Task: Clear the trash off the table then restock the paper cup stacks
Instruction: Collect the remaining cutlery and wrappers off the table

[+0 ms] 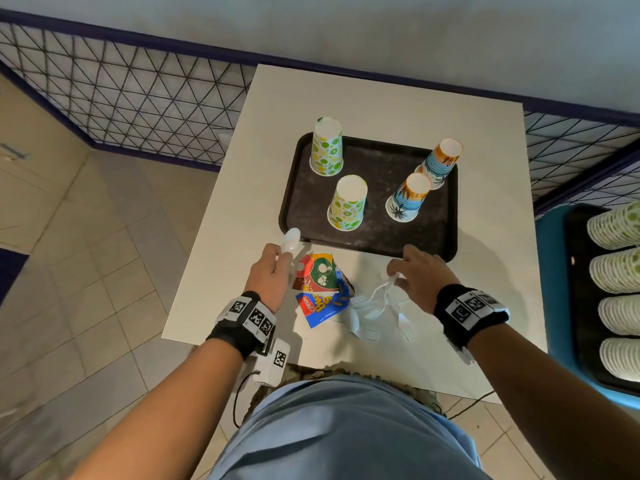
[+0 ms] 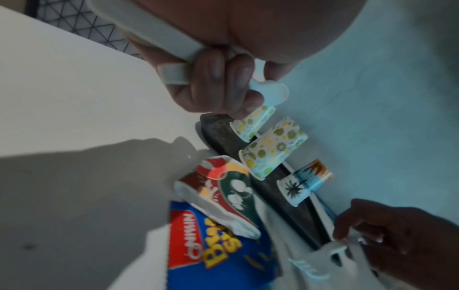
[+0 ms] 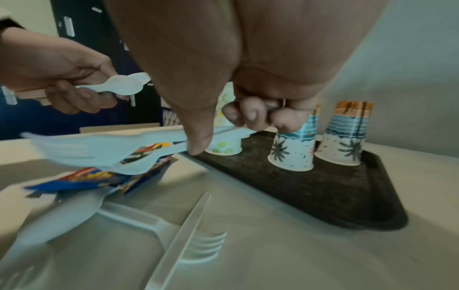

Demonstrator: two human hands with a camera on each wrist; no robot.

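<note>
two hands [image 1: 273, 271] [image 1: 420, 275] grip white plastic cutlery [image 1: 375, 296] beside crumpled wrappers [image 1: 320, 289].

On the tray [image 1: 294, 202]: 2 green citrus-print cup stacks [image 1: 327, 147] and 2 blue palm-print cup stacks [image 1: 440, 164], all upside down. 2 snack wrappers [image 1: 320, 289] on the bench [image 1: 225, 237]. White plastic cutlery [image 1: 374, 306] overlaps, exact count unclear; 4 rows of spare cups [image 1: 616, 226] to the right.

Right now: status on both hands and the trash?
Left hand grips white spoons. Right hand pinches white plastic cutlery. Snack wrappers and loose forks still on table. Nothing blocking.
</note>
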